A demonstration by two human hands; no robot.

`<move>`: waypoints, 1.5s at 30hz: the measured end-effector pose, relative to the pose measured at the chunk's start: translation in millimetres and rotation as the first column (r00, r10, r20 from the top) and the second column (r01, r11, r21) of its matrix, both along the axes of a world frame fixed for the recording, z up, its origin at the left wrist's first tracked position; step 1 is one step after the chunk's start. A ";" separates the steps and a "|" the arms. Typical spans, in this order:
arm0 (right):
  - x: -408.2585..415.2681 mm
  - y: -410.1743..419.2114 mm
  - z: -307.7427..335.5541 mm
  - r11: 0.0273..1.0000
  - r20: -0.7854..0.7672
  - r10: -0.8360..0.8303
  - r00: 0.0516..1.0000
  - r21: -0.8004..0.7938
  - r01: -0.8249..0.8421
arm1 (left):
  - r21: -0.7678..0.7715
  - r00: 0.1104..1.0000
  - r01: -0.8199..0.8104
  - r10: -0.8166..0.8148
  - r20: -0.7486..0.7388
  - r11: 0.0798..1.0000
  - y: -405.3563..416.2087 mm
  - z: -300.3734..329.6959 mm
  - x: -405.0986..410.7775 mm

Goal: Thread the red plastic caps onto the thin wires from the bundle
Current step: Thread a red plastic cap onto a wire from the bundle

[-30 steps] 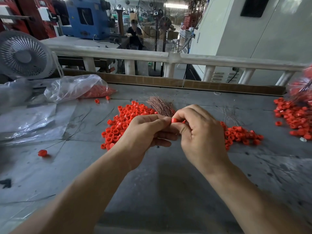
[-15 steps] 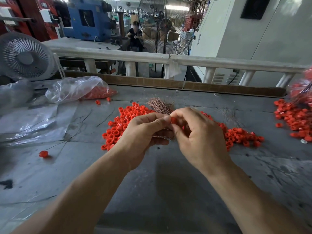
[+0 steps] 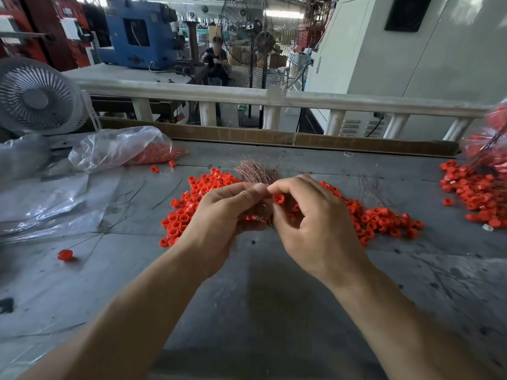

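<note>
Bundle of copper wires (image 3: 256, 171) sits gripped in the left hand (image 3: 222, 212), its fingers curled round the stems, splayed tips fanning away over the bench (image 3: 274, 311). Right hand (image 3: 315, 223) pinches one red cap (image 3: 279, 198) between thumb and forefinger, open side toward us, just beside the left thumb. Whether a wire has entered the cap we cannot tell; the strand is too fine. For this step we judge it best to isolate one wire with the left thumb, hold it short so it stays stiff, and slide the cap on straight. Loose caps (image 3: 192, 204) lie heaped just beyond both hands, near for the next pick.
</note>
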State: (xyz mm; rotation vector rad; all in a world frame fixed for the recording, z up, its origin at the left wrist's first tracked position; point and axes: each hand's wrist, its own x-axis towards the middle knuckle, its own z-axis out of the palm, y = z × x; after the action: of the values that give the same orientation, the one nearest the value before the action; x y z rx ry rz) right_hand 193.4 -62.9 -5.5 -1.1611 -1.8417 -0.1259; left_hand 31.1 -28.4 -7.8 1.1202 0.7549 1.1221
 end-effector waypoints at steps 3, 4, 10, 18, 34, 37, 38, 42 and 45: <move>-0.7 -0.9 -0.3 0.999 -0.040 0.018 0.999 -0.028 -0.019 | 0.048 0.999 -0.034 0.033 0.024 0.998 1.8 -1.2 -0.7; -1.0 -1.0 -0.6 0.999 -0.051 0.022 0.998 -0.039 -0.025 | 0.062 0.999 -0.051 0.050 0.019 0.997 2.2 -1.4 -1.2; -1.3 0.5 -3.1 0.996 -0.060 0.048 0.997 -0.077 -0.052 | 0.118 0.984 -0.175 0.176 -0.001 0.977 1.3 1.1 -0.6; -1.2 5.6 -6.5 0.987 -0.072 0.046 0.996 -0.153 -0.057 | 0.164 0.953 -0.282 0.296 -0.062 0.945 0.6 1.7 -0.3; 48.3 16.8 -1.2 0.919 -0.078 -0.380 0.922 -0.141 0.367 | 0.201 0.896 -0.322 0.366 -0.250 0.925 2.1 3.1 -6.0; 75.3 23.2 -0.8 0.816 -0.072 -0.562 0.824 -0.213 0.538 | 0.221 0.882 -0.318 0.373 -0.287 0.922 2.1 3.0 -6.0; 84.5 24.6 -0.6 0.771 -0.056 -0.618 0.784 -0.239 0.590 | 0.225 0.880 -0.317 0.374 -0.294 0.922 2.3 2.9 -6.1; 113.2 27.2 -2.3 0.609 0.047 -0.746 0.664 -0.356 0.709 | 0.242 0.865 -0.310 0.378 -0.329 0.919 3.8 0.8 -7.1; 123.3 29.1 -4.4 0.507 0.120 -0.783 0.610 -0.445 0.738 | 0.256 0.847 -0.314 0.392 -0.359 0.914 5.7 -1.0 -8.5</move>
State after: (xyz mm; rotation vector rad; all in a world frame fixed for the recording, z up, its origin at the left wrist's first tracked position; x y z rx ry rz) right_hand 316.7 -33.8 -9.9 -2.2445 -1.1433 -0.1339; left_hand 22.6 -22.8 -8.8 1.4373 1.2416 1.3078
